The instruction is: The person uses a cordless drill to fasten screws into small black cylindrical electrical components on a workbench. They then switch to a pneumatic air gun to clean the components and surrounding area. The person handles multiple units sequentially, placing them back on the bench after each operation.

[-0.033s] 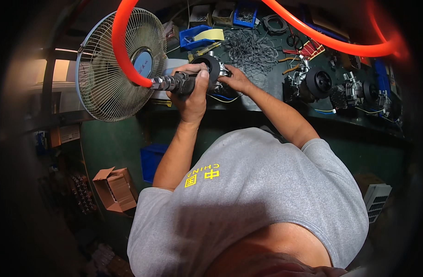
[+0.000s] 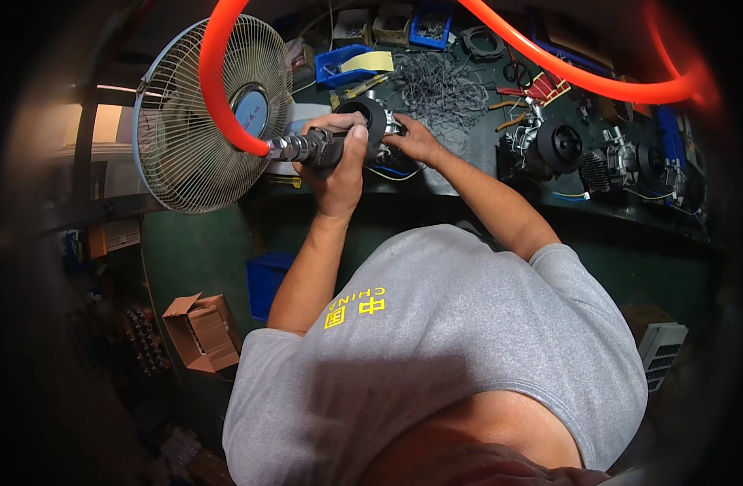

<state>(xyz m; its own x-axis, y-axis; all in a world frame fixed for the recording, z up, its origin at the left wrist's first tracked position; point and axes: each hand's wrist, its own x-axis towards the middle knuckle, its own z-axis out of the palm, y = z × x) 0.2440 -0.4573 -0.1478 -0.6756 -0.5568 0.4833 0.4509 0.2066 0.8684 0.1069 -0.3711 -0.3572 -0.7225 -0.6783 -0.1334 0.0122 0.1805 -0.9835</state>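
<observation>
My left hand [image 2: 341, 174] is closed around a dark air tool [image 2: 321, 151], whose metal fitting [image 2: 289, 148] joins an orange hose [image 2: 213, 77]. The tool's front end is at the black wheel [image 2: 375, 121] of a small metal engine [image 2: 393, 125] on the bench; my fingers hide the point of contact. From the other side, my right hand [image 2: 417, 141] grips the engine's silvery body, its fingertips partly hidden behind it. Blue and yellow-green wires [image 2: 394, 172] trail from the engine near the bench edge.
A caged fan [image 2: 217, 113] stands close at the left of my left hand. The orange hose arches over the bench. A heap of grey wire parts [image 2: 444, 85], pliers [image 2: 511, 121], a blue bin [image 2: 339, 66] and more engines [image 2: 559, 146] lie around. An open carton [image 2: 203, 332] sits lower left.
The orange hose has shifted very slightly near the fan. Both hands, the air tool and the engine look the same as before.
</observation>
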